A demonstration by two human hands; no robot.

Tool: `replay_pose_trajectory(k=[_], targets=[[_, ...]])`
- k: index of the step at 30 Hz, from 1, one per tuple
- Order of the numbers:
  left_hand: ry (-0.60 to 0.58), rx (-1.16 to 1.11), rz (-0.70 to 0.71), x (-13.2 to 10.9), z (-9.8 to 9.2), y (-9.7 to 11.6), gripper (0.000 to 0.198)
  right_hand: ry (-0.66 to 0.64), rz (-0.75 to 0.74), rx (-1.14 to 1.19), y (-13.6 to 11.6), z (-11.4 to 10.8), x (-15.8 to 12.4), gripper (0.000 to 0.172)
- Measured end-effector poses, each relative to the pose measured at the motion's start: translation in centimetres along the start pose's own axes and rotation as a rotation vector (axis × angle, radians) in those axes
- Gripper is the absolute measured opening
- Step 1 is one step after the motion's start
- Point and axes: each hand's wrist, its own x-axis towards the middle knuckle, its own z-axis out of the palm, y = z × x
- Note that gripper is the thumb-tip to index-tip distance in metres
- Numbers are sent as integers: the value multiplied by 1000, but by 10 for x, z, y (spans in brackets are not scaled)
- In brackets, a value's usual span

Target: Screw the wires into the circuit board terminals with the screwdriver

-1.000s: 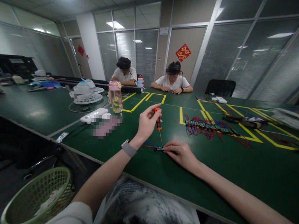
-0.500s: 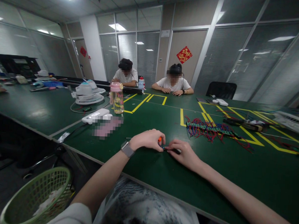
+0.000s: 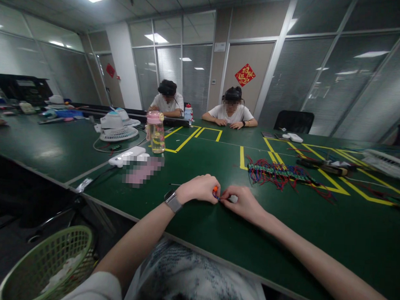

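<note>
My left hand is closed, fingers curled round an orange handle. A thin metal shaft sticks out on the hand's other side, in line with the handle, like a screwdriver's. A thin dark-blue wire shows between the fingertips of both hands. My right hand pinches its end with thumb and forefinger, close beside the left fingertips. Whatever else lies inside the fingers is hidden. Both hands are low over the green table.
Right of the hands lies a row of green circuit boards with red and blue wires. Left are a pink-lidded bottle, a white power strip and a white fan. A green basket stands below the edge. Two people sit opposite.
My right fingers have shifted slightly and pinch closer to the left fingertips. A dark patch under the right fingers no longer shows. The left hand keeps its grip on the orange handle.
</note>
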Motion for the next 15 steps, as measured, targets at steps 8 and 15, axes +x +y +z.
replay_pose_trajectory(k=[8, 15], targets=[[20, 4, 4, -2, -3, -2, 27, 1, -314, -197, 6, -12, -4, 14], [341, -261, 33, -5, -21, -9, 34, 94, 115, 27, 24, -17, -3, 7]])
